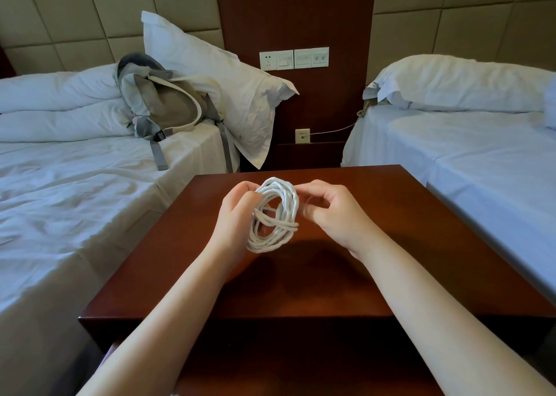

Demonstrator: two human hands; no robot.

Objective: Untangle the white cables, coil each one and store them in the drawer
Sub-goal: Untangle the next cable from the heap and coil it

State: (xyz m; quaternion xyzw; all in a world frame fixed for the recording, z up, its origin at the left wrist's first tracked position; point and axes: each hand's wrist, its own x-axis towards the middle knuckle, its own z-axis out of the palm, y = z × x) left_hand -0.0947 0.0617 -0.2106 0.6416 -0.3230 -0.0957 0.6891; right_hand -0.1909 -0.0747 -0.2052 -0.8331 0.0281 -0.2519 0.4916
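**White cable coil held over the middle of the surface: where the loops may slip**

The wood panel below the near edge of the surface [301,281] may be the drawer, though that cannot be told for certain. The likely fault lies in getting the coil there. The bundle is not visibly tied off, and one strand crosses its lower right side loosely. If either grip eases, the springy turns would probably fan out and tangle again. Loops might also catch on the near edge on the way down.

Both forearms reach in over the near edge. The left hand [237,215] grips the left side of the white cable coil [290,204]. Its fingers [249,198] are curled tightly into the ring of loops. The right hand [334,212] pinches the coil's upper right rim between thumb and forefinger. Its remaining fingers [313,212] are curled close beside the bundle.

The coil stands nearly upright, raised clear of the surface midway between the side edges. No second cable shows on the surface.

Beyond the far edge, a backpack [162,106] lies on the left bed and a socket panel [276,60] is on the wall.
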